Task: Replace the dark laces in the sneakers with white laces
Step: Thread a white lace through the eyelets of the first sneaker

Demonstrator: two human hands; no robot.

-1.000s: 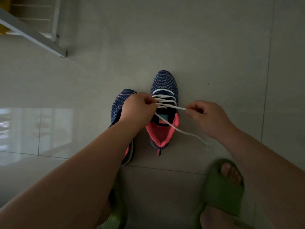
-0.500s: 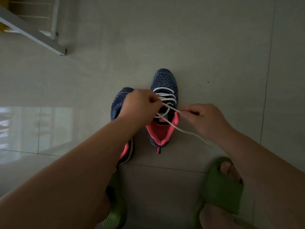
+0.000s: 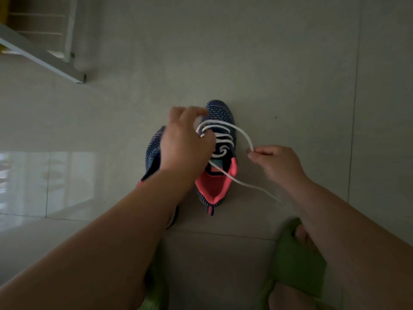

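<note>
Two dark blue knit sneakers stand side by side on the tiled floor [image 3: 290,63] at the middle of the frame, toes pointing to the top. The right sneaker [image 3: 220,115] shows a coral lining at its heel opening and carries a white lace [image 3: 225,139] threaded across its eyelets in several rows. The left sneaker [image 3: 154,144] is mostly hidden under the left forearm.

The left hand [image 3: 185,144] hovers over the toe end of the lacing, its grip curled around a loop of the white lace. The right hand [image 3: 277,164], just right of the shoe, pinches a strand of the same lace between thumb and forefinger; that strand arcs up and over to the left hand. Another loose strand runs from the tongue down to the lower right across the floor.

Green slippers [image 3: 297,260] sit at the bottom edge. A white metal frame [image 3: 44,57] crosses the upper left corner.
</note>
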